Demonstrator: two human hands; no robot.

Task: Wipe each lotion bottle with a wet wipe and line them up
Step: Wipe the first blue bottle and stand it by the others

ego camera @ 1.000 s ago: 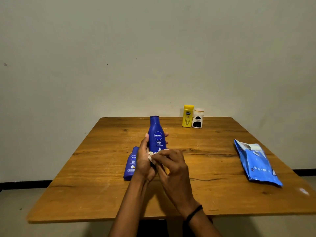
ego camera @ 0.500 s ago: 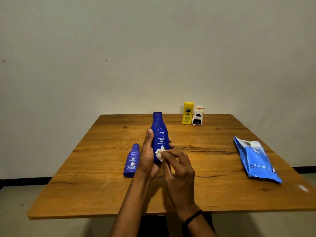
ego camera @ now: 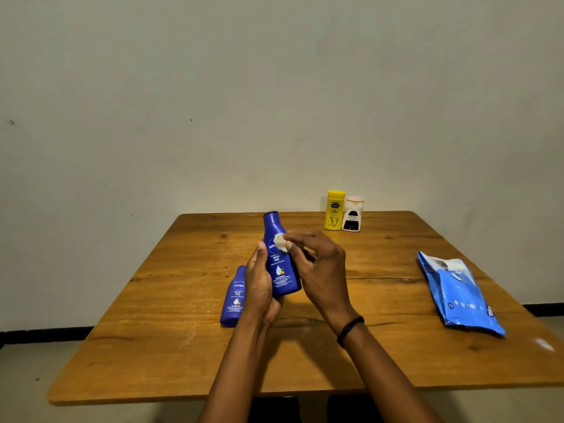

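My left hand (ego camera: 259, 285) grips a large blue lotion bottle (ego camera: 279, 264) by its lower half, holding it lifted above the wooden table (ego camera: 183, 346) and tilted slightly left. My right hand (ego camera: 320, 267) pinches a small crumpled white wet wipe (ego camera: 280, 242) and presses it against the bottle's upper front, over the logo. A smaller blue lotion bottle (ego camera: 234, 297) stands on the table just left of my left hand. At the far edge, a yellow bottle (ego camera: 334, 210) and a white bottle (ego camera: 352, 215) stand side by side, touching.
A blue wet wipe pack (ego camera: 457, 294) lies flat near the table's right edge, its flap open. A plain wall stands right behind the table's far edge. Floor shows on both sides below the tabletop.
The wipe in my right hand has slid up the bottle from its lower label to the logo area. The bottle has tilted a little to the left.
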